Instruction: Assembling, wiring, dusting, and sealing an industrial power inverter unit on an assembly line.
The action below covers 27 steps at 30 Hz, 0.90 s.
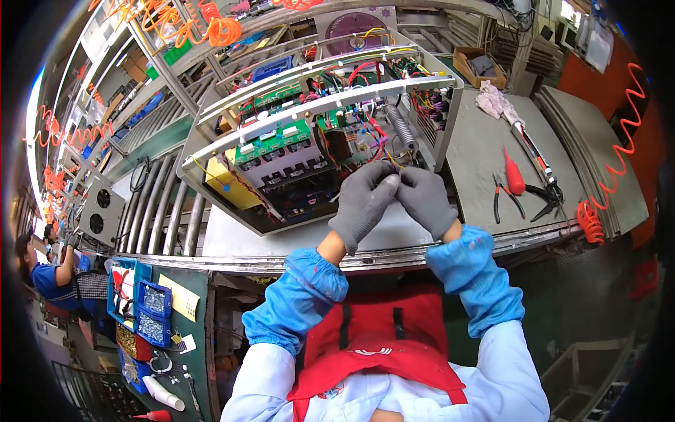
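In front of me stands an open metal-framed machine chassis [309, 106] packed with green circuit boards [274, 141] and bundled wires. My left hand [364, 199] and my right hand [426, 200], both in grey gloves, meet at its near right side. The fingertips of both hands are pinched together around thin yellow wires [396, 163] that run up into the chassis. A coiled grey hose or spring-like part [399, 126] lies just beyond my fingers. What exactly sits between the fingertips is partly hidden by the gloves.
Right of the chassis lie pliers [508, 202], a red squeeze bottle [514, 172], a long tool [534, 156] and a crumpled cloth [491, 100]. Metal rollers [165, 204] are at left. Blue bins of screws [154, 327] stand lower left. Another person [53, 271] works at far left.
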Available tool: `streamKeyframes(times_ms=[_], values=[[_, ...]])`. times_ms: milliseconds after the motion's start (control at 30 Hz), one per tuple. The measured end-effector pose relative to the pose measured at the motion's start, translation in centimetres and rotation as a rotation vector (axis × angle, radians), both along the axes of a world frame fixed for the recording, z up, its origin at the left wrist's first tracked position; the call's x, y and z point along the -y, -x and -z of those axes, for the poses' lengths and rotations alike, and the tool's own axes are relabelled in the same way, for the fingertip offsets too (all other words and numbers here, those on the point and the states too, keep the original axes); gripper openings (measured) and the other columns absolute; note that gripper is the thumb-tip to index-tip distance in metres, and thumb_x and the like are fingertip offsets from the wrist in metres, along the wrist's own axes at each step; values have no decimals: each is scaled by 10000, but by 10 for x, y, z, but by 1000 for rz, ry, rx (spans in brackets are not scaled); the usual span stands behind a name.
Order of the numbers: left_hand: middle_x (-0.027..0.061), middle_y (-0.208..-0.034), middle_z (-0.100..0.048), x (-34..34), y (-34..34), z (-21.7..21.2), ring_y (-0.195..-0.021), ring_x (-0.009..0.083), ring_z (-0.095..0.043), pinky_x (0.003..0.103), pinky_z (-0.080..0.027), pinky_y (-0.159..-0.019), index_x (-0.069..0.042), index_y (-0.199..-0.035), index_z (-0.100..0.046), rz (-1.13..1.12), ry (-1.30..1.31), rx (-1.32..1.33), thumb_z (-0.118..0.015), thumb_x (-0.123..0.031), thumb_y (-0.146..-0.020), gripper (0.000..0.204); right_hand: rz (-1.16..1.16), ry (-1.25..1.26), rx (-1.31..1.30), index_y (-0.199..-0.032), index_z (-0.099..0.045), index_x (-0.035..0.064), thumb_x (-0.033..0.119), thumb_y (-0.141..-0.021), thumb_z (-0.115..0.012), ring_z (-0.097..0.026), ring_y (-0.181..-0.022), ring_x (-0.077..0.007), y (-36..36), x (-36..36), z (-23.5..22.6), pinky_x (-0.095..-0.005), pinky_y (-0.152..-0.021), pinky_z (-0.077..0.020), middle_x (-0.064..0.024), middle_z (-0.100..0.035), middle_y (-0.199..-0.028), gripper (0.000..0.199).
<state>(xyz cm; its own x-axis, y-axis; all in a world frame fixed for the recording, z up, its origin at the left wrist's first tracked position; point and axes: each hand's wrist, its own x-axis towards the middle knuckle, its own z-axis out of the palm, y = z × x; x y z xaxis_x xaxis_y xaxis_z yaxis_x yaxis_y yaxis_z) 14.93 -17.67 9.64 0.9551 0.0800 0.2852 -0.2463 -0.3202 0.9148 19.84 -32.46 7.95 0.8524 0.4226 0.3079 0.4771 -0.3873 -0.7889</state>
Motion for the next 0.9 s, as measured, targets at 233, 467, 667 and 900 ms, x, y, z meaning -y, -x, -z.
streamKeyframes(times_ms=[233,467,667,900], values=[[127,-986,-666,-34,29,-31,-893,239,-662,329,-524,-789,-23,-1058,-663,-308,-281,441,-663,-106,-825,248,169,-185,-32,-956,-720,37,285,-807,-658,-667,-795,-348,-83,-61,-4,-409,-745,-519,-188,-683,-810,296],[135,-938,-672,-150,48,-101,-905,274,-643,368,-504,-830,-10,-1033,-663,-931,-690,875,-640,-136,-869,208,140,64,171,-942,-735,89,298,-791,-692,-682,-843,-342,-140,-83,-22,-399,-741,-530,-183,-697,-883,261],[144,-880,-666,-188,35,-76,-836,334,-601,420,-437,-798,-66,-955,-677,-981,-1139,710,-441,-294,-968,329,-162,75,108,-1045,-700,95,320,-793,-706,-697,-831,-283,-145,-79,-40,-397,-719,-539,-150,-715,-885,337],[118,-848,-664,-193,29,-67,-817,325,-608,423,-439,-797,-66,-959,-686,-991,-1127,673,-423,-286,-990,344,-218,701,567,-948,-730,101,357,-842,-600,-687,-851,-350,-176,-96,-34,-467,-763,-535,-184,-704,-920,306]])
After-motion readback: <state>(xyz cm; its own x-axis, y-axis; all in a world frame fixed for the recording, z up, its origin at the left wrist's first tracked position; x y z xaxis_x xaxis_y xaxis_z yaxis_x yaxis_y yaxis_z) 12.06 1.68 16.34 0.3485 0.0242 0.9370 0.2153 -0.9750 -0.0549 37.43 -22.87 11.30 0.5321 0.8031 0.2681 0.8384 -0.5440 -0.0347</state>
